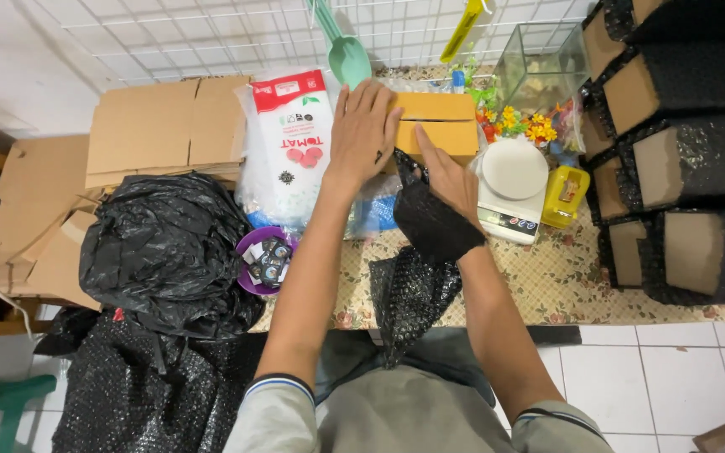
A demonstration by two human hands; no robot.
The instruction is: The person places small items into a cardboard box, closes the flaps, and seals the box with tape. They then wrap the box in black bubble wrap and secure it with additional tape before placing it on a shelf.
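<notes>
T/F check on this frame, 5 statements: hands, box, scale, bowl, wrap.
1. The left hand lies flat on the cardboard box. True.
2. The right hand holds the green scoop. False: it is at a sheet of black bubble wrap by the box; the scoop hangs untouched on the wire grid.
3. The white kitchen scale has nothing on its platter. True.
4. The purple bowl sits right of the scale. False: it is on the left, by the black plastic bag.
5. The wrapped parcels at right are stacked. True.
</notes>
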